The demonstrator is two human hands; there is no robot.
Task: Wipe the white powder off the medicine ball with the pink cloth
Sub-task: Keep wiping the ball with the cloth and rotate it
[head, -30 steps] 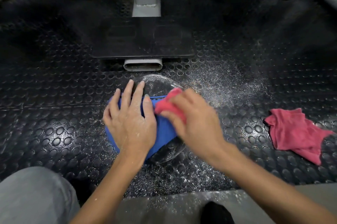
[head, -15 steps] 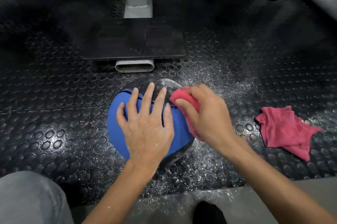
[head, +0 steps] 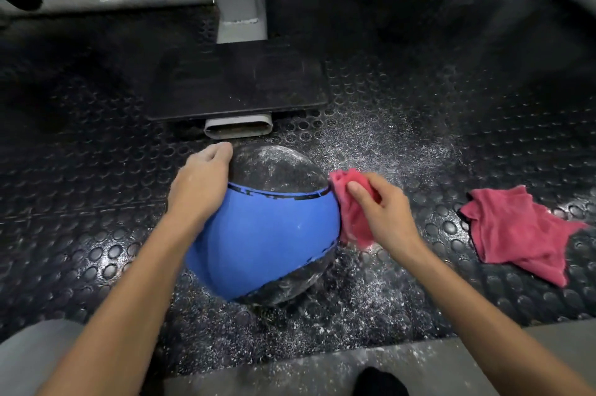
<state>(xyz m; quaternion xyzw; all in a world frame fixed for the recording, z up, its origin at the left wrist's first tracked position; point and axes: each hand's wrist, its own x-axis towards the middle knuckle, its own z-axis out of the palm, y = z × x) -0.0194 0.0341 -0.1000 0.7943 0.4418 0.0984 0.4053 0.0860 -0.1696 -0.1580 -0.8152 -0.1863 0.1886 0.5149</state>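
**Powder mostly off the blue panel, black panels left to do**

Medicine ball (head: pixel 267 227) sits on the studded rubber floor (head: pixel 96 234), between the two hands and just in front of a dark machine base plate (head: pixel 238 82). The left hand (head: pixel 200 186) cups its far-left side, thumb lying over the top and fingers wrapping down out of sight, as if to steady it. The right hand (head: pixel 387 215) has its fingers curled round the bunched pink cloth (head: pixel 351 218) and presses it against the ball's right side, at the seam between blue and black.

Judging by the surfaces, the job looks about halfway. The broad blue panel facing the camera reads nearly clean, with only a faint fleck or two. The black panel on top carries a grey-white film, and the lower black panel near the floor is speckled too. Both would need passes, and the underside cannot be seen.

White powder (head: pixel 387 144) is scattered over the floor around the ball, so rolling it may pick some up again. A second pink cloth (head: pixel 516 231) lies loose, well to the right.
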